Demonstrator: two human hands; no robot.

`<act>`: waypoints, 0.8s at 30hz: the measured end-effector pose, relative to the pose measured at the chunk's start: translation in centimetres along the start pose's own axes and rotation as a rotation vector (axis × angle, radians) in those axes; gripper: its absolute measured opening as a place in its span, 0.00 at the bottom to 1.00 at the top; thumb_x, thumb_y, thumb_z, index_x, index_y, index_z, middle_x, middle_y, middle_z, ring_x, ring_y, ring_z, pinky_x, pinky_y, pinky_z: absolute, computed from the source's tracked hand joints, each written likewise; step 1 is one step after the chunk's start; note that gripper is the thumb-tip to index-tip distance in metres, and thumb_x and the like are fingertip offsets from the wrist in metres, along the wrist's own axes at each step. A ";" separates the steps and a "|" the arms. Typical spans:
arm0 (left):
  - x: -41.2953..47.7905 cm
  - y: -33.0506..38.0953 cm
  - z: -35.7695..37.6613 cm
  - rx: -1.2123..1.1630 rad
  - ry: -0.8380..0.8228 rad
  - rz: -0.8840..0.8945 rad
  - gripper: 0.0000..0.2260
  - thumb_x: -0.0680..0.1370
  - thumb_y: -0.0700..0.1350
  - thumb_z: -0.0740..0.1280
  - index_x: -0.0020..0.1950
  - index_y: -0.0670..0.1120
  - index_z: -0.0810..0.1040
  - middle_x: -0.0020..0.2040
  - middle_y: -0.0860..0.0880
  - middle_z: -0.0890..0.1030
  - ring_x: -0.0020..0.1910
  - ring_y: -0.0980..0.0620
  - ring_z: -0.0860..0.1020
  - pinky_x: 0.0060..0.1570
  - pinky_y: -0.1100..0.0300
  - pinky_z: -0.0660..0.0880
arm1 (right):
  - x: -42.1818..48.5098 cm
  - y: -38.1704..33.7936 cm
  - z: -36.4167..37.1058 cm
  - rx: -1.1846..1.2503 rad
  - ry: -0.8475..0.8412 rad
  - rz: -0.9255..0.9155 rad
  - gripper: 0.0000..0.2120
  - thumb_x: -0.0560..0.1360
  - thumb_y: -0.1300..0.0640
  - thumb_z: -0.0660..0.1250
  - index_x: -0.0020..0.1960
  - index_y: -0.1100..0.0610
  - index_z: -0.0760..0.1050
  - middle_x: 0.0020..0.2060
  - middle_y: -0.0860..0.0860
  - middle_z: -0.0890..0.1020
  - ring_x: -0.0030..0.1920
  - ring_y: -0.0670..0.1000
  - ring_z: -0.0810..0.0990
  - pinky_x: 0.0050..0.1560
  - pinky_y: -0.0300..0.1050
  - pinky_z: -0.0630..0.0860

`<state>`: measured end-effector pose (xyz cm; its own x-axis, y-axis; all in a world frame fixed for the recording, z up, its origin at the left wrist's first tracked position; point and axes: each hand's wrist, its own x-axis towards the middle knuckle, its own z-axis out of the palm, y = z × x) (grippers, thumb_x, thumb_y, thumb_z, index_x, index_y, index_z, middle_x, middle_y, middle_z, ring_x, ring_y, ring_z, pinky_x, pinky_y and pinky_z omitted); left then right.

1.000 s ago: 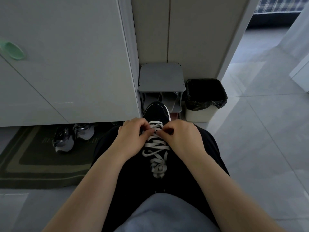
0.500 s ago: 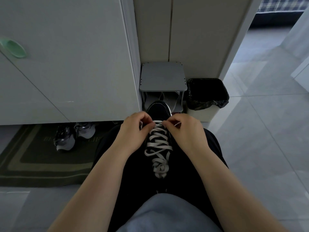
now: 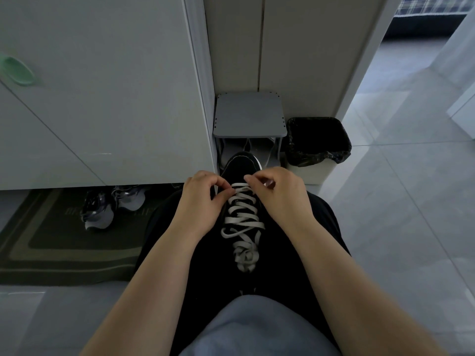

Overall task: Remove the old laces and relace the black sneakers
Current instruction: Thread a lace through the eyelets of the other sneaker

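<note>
A black sneaker (image 3: 240,164) lies on my lap, toe pointing away from me. Its white lace (image 3: 241,217) crosses up the tongue and ends in a bunched knot (image 3: 245,255) near me. My left hand (image 3: 203,199) pinches the lace at the toe-end row on the shoe's left side. On the right side my right hand (image 3: 277,196) pinches the same row with curled fingers. The shoe's sides are hidden by both hands and by my dark trousers.
A small grey stool (image 3: 249,115) stands just beyond the shoe's toe, with a bin lined in black (image 3: 317,142) to its right. A pair of grey sneakers (image 3: 110,206) sits on a dark doormat (image 3: 51,242) at the left, under white cabinet doors (image 3: 102,98). Pale floor tiles (image 3: 398,201) spread right.
Both hands have slid along the laces toward the toe end of the shoe, and the shoe has shifted slightly away from me.
</note>
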<state>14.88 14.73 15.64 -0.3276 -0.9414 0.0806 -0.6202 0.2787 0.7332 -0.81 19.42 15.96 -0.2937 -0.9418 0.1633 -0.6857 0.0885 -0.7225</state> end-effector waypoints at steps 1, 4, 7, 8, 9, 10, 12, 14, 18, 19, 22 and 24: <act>0.0 0.0 0.1 0.011 0.004 0.002 0.03 0.74 0.47 0.69 0.41 0.50 0.78 0.46 0.51 0.76 0.52 0.47 0.74 0.54 0.52 0.72 | 0.3 0.0 0.1 -0.004 -0.007 0.003 0.09 0.74 0.47 0.67 0.45 0.51 0.81 0.40 0.44 0.79 0.37 0.42 0.76 0.38 0.34 0.71; 0.0 0.2 0.3 0.057 0.006 0.016 0.04 0.74 0.46 0.68 0.40 0.49 0.76 0.45 0.50 0.76 0.51 0.47 0.74 0.53 0.53 0.72 | 0.8 0.0 0.6 -0.065 -0.068 0.007 0.06 0.74 0.49 0.68 0.46 0.50 0.81 0.45 0.46 0.79 0.42 0.44 0.77 0.43 0.40 0.75; -0.3 0.6 0.3 0.065 0.032 0.030 0.01 0.74 0.45 0.68 0.44 0.50 0.77 0.46 0.52 0.76 0.52 0.48 0.74 0.54 0.53 0.72 | 0.6 -0.1 0.6 -0.068 -0.059 0.029 0.06 0.74 0.50 0.67 0.46 0.51 0.81 0.45 0.47 0.78 0.42 0.46 0.77 0.41 0.37 0.72; -0.6 0.7 0.1 0.046 0.044 0.052 0.02 0.75 0.45 0.68 0.46 0.51 0.76 0.46 0.54 0.76 0.52 0.50 0.74 0.54 0.54 0.72 | 0.2 -0.2 0.2 -0.049 -0.049 0.023 0.06 0.75 0.50 0.67 0.46 0.51 0.81 0.44 0.46 0.78 0.42 0.45 0.77 0.40 0.35 0.70; -1.1 0.8 -0.3 0.016 0.047 0.081 0.02 0.75 0.46 0.67 0.47 0.52 0.76 0.46 0.56 0.76 0.51 0.51 0.74 0.53 0.56 0.72 | -0.4 -0.3 -0.3 -0.021 -0.050 0.013 0.06 0.74 0.50 0.68 0.45 0.51 0.80 0.43 0.46 0.78 0.40 0.43 0.76 0.39 0.33 0.69; -1.9 0.8 -0.8 -0.009 0.042 0.112 0.02 0.75 0.46 0.67 0.46 0.52 0.76 0.45 0.57 0.76 0.50 0.54 0.74 0.52 0.58 0.72 | -1.2 -0.4 -0.9 0.010 -0.062 0.002 0.05 0.74 0.49 0.68 0.45 0.50 0.80 0.41 0.44 0.78 0.39 0.42 0.76 0.39 0.32 0.70; -3.6 0.8 -1.7 0.001 0.015 0.164 0.02 0.73 0.49 0.66 0.44 0.52 0.77 0.42 0.59 0.77 0.47 0.58 0.74 0.50 0.64 0.71 | -3.3 -0.3 -2.0 0.054 -0.112 -0.002 0.05 0.71 0.48 0.71 0.42 0.49 0.78 0.38 0.43 0.79 0.39 0.41 0.76 0.39 0.33 0.73; -4.9 0.6 -2.2 0.055 -0.019 0.180 0.04 0.72 0.52 0.68 0.43 0.53 0.78 0.40 0.60 0.77 0.47 0.61 0.73 0.49 0.69 0.67 | -5.0 0.0 -2.3 0.069 -0.140 0.010 0.05 0.70 0.48 0.72 0.41 0.48 0.78 0.37 0.42 0.79 0.38 0.41 0.77 0.39 0.35 0.75; -5.0 0.8 -1.7 0.135 -0.053 0.199 0.06 0.71 0.54 0.69 0.42 0.53 0.77 0.38 0.61 0.76 0.46 0.62 0.71 0.49 0.65 0.66 | -5.6 -0.1 -1.6 0.076 -0.110 0.011 0.07 0.70 0.48 0.71 0.46 0.48 0.78 0.39 0.42 0.79 0.38 0.41 0.77 0.40 0.37 0.76; -4.8 0.9 -1.5 0.146 -0.060 0.203 0.06 0.71 0.53 0.69 0.42 0.54 0.76 0.38 0.61 0.75 0.45 0.62 0.71 0.48 0.63 0.67 | -5.5 -0.3 -1.5 0.059 -0.117 -0.001 0.07 0.70 0.48 0.71 0.46 0.48 0.77 0.40 0.42 0.79 0.38 0.41 0.77 0.40 0.38 0.76; -4.7 0.7 -1.2 0.144 -0.054 0.199 0.05 0.73 0.51 0.68 0.41 0.53 0.74 0.36 0.60 0.74 0.43 0.60 0.71 0.46 0.61 0.66 | -5.6 -0.2 -1.3 0.002 -0.125 -0.045 0.06 0.71 0.49 0.71 0.45 0.49 0.78 0.40 0.43 0.77 0.37 0.42 0.76 0.40 0.39 0.76; -4.8 0.6 -1.1 0.138 -0.028 0.183 0.05 0.74 0.48 0.68 0.40 0.52 0.74 0.36 0.59 0.74 0.42 0.59 0.71 0.47 0.59 0.66 | -5.8 0.0 -1.2 0.007 -0.088 -0.048 0.04 0.71 0.52 0.71 0.44 0.51 0.79 0.39 0.43 0.78 0.37 0.42 0.76 0.39 0.36 0.74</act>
<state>16.85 19.25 16.46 -0.4621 -0.8677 0.1830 -0.6398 0.4691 0.6088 0.11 25.30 15.86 -0.2006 -0.9698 0.1386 -0.6930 0.0404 -0.7198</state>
